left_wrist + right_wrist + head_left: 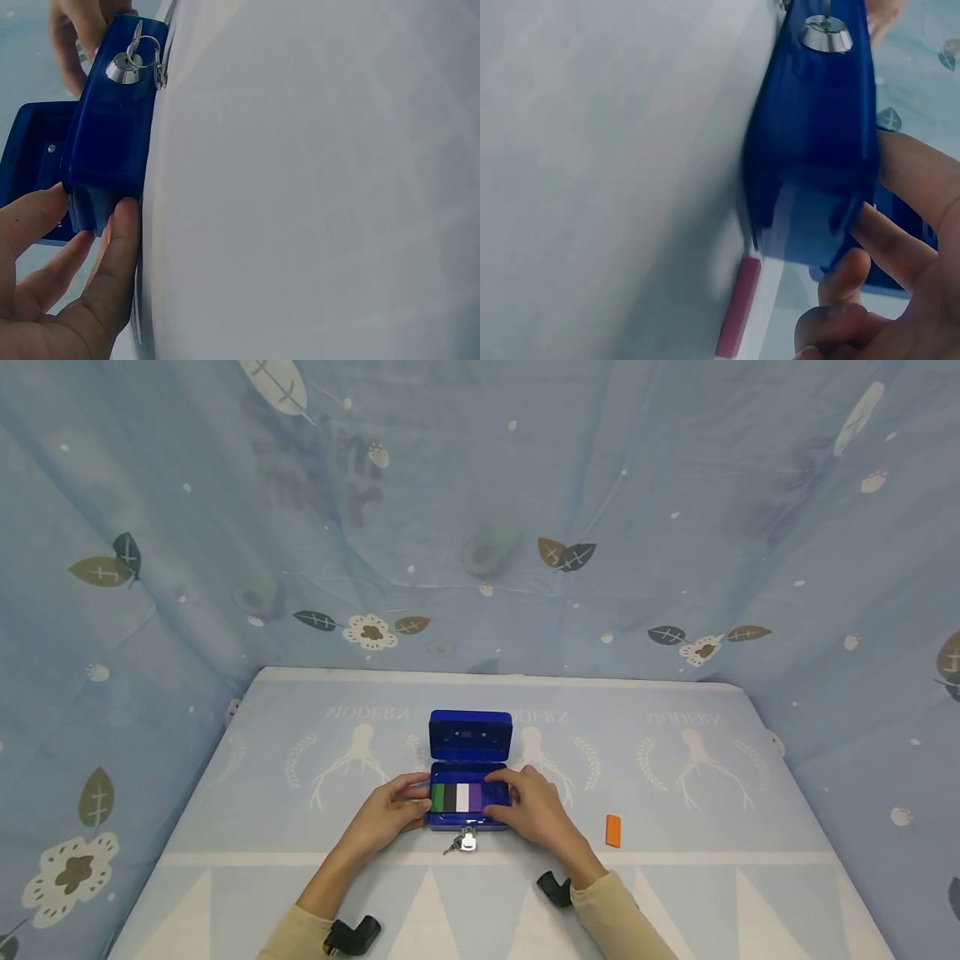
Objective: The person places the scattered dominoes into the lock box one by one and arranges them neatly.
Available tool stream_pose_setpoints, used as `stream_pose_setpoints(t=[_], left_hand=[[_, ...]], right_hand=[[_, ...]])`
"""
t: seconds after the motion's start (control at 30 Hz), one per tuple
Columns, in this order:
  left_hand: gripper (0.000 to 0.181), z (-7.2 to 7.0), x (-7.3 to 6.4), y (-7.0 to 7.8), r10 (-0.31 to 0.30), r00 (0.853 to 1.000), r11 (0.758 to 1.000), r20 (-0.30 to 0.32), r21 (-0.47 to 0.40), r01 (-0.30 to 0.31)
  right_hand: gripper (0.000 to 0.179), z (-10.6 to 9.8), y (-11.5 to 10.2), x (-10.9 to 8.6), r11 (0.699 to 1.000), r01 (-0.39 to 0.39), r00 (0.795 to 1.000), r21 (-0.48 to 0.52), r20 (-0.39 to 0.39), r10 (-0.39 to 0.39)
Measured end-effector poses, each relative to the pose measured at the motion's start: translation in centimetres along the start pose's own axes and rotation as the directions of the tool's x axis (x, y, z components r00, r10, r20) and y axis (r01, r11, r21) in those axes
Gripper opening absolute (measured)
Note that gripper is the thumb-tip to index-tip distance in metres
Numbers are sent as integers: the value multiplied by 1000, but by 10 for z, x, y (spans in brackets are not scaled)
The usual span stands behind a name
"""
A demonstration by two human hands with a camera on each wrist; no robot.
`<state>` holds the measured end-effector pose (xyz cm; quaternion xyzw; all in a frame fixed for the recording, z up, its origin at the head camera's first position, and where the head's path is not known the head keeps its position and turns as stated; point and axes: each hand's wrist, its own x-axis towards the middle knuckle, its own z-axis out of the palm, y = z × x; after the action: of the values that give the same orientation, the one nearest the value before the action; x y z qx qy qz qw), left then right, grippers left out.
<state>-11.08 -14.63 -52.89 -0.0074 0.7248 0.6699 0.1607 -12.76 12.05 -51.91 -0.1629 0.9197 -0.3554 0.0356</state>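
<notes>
A blue metal cash box point(468, 826) stands on the table with its lid point(470, 735) swung up and back. Inside, a green block point(437, 797), a black block point(450, 797), a white block point(462, 797) and a purple block point(476, 797) lie side by side. My left hand point(390, 814) grips the box's left end, thumb at the rim and fingers along the wall in the left wrist view. Reaching over the right end, my right hand point(536, 806) pinches the purple block's ends between thumb and index finger. The remaining fingers point(847, 277) curl outside the wall.
Keys point(453, 843) hang from the silver lock point(468, 839) at the box's front. An orange block point(613, 831) lies on the table to the right of my right hand. Patterned blue cloth point(480, 527) rises behind the table and along both sides.
</notes>
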Motion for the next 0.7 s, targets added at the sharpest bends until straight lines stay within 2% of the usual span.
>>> stream_pose_setpoints(t=[0.17, 0.3, 0.7], left_hand=[[49, 0, 0, 0, -7, 1000, 1000, -5, 12, 7], [49, 0, -1, 0, -8, 1000, 1000, -7, 9, 8], [51, 0, 0, 0, -6, 1000, 1000, 5, -6, 6]], right_hand=[[35, -9, 8, -12, 997, 8, 998, 81, -56, -3], [34, -17, 13, -21, 991, -11, 996, 135, -83, 22], [33, -40, 32, -40, 990, -49, 990, 130, -128, 66]])
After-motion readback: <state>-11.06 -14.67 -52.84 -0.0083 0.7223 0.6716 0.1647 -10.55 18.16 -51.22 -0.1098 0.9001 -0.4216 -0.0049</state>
